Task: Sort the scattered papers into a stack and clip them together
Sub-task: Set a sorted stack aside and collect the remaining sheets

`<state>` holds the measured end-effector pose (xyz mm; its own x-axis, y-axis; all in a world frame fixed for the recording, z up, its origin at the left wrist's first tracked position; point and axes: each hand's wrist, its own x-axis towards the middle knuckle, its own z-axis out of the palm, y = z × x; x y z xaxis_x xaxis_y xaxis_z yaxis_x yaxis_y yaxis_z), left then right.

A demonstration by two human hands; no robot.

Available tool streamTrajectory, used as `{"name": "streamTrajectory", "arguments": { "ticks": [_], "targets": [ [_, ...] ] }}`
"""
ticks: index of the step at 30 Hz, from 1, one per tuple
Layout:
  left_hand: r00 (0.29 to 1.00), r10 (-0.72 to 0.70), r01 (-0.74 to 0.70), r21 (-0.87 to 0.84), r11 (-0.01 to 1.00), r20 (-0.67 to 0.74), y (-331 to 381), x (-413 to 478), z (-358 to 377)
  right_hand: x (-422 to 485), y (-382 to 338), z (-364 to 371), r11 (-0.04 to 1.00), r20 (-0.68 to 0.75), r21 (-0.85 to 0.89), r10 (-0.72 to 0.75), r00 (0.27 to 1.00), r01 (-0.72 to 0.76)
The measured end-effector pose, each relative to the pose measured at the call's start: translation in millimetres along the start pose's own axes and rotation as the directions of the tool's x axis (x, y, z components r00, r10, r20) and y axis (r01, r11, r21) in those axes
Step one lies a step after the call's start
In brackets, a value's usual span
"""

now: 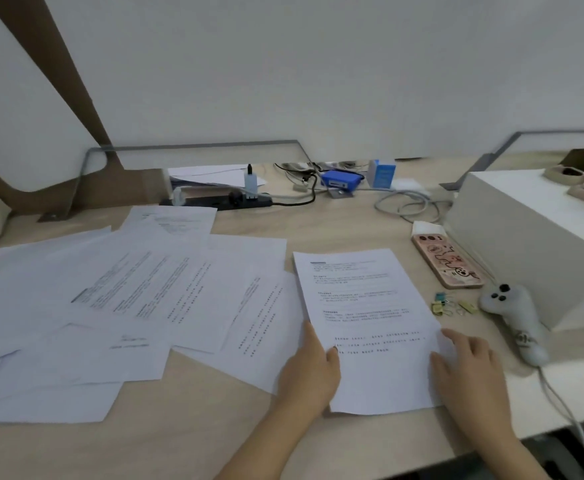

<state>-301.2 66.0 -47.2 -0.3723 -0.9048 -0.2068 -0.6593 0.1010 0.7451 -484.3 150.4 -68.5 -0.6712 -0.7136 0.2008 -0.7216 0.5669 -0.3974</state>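
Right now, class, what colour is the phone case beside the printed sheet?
Pink with cartoon figures, on the rectangular phone case; head view.

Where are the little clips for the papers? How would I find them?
Look at the big white box on the right of the desk. Just in front of it lies a pink phone, and below that sit the clips, beside a white game controller. They are tiny, yellow and teal, unlike anything nearby.

Both bare forearms reach forward from the lower edge. The left hand (309, 372) lies low, thumb out to the right. The right hand (470, 368) rests flat, palm down, fingers spread forward.
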Motion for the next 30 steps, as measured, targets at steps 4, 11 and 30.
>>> {"name": "streamTrajectory", "arguments": {
  "ticks": [4,11,30],
  "targets": [
    [1.000,0.000,-0.001,0.211,0.978,0.004,2.8,4.5,-2.9,1.7,6.4,4.6,0.988,-0.025,-0.118,-0.102,0.994,0.099],
    [0.934,0.166,-0.018,0.425,0.905,-0.316,-30.4,6.0,-54.5,2.7,-32.8,-3.9,0.987,0.032,0.028,-0.157,0.987,0.156],
    [0.964,0.158,0.024,0.664,0.747,-0.213,-103.6,9.9,-145.3,25.8,-215.5,64.4,0.912,0.470,0.226,-0.411,0.781,0.344]
  ]
}}
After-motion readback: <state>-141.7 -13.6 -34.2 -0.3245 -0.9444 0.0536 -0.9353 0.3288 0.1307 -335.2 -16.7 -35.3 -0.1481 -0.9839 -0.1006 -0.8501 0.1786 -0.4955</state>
